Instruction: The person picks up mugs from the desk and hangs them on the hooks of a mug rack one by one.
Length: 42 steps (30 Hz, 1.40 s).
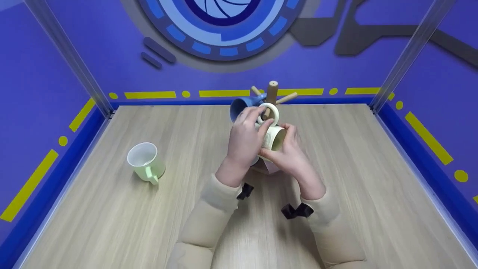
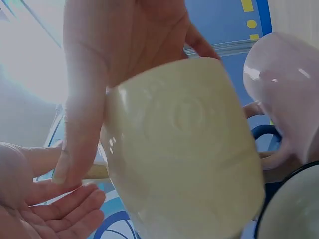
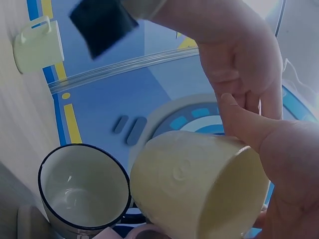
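My right hand (image 1: pixel 287 149) grips a cream mug (image 1: pixel 273 137) by its body, thumb in front and fingers behind. The mug lies tilted, mouth to the right, an embossed round emblem on its side. Its ring handle (image 1: pixel 277 115) is around a peg of a wooden mug tree (image 1: pixel 272 93). With thumb and index finger my left hand (image 1: pixel 242 140) appears to pinch that peg's end, partly hidden by the handle. In the left wrist view its other fingers (image 2: pixel 75 214) are loosely bent. Beside it a blue mug (image 1: pixel 241 106) hangs on the tree.
A pale green mug (image 1: pixel 145 160) stands upright on the wooden table (image 1: pixel 93 209), far to the left. Close to the cream mug are a pink mug (image 2: pixel 289 84) and a white mug with a dark rim (image 3: pixel 82 189). Blue panels (image 1: pixel 209 80) enclose the table's back and sides.
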### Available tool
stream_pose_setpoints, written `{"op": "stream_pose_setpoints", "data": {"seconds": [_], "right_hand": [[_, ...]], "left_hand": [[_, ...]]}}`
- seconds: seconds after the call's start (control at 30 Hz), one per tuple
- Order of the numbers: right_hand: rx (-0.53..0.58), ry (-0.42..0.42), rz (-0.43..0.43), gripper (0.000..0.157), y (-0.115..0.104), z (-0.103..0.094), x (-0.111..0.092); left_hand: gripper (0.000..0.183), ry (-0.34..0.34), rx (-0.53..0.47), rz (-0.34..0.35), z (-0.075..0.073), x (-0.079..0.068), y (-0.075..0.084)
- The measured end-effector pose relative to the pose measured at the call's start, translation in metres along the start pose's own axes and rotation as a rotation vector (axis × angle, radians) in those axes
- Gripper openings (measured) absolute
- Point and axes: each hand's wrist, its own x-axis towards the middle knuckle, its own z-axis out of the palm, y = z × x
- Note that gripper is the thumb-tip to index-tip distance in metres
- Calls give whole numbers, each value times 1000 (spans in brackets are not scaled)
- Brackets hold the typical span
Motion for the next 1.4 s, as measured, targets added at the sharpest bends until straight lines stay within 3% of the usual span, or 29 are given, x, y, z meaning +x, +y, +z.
{"op": "stream_pose_setpoints", "data": {"seconds": [0.17, 0.27, 0.43, 0.57, 0.67, 0.87, 1.07, 1.23, 1.4], "right_hand": [[55, -30, -19, 92, 0, -2, -1], [156, -25, -30, 85, 2, -8, 2], [502, 133, -28, 48, 10, -24, 19], [738, 217, -12, 43, 18, -35, 45], [878, 187, -39, 41, 21, -37, 65], [1138, 73, -81, 18, 19, -33, 87], [1242, 54, -103, 20, 21, -28, 90], [1233, 97, -136, 16, 20, -24, 88], [1181, 171, -172, 17, 19, -21, 82]], "left_hand": [[19, 4, 27, 6, 5, 7, -1], [17, 14, 7, 2, 6, 8, -2], [16, 26, -10, 12, 7, 8, -3], [16, 34, -18, 19, 8, 8, -4], [16, 37, -23, 19, 9, 7, -4], [17, 34, -36, 4, 9, 8, -5], [17, 9, -53, -12, 5, 9, -5], [17, -19, -101, -48, 0, 11, -7], [16, -47, -195, -130, -6, 16, -14]]}}
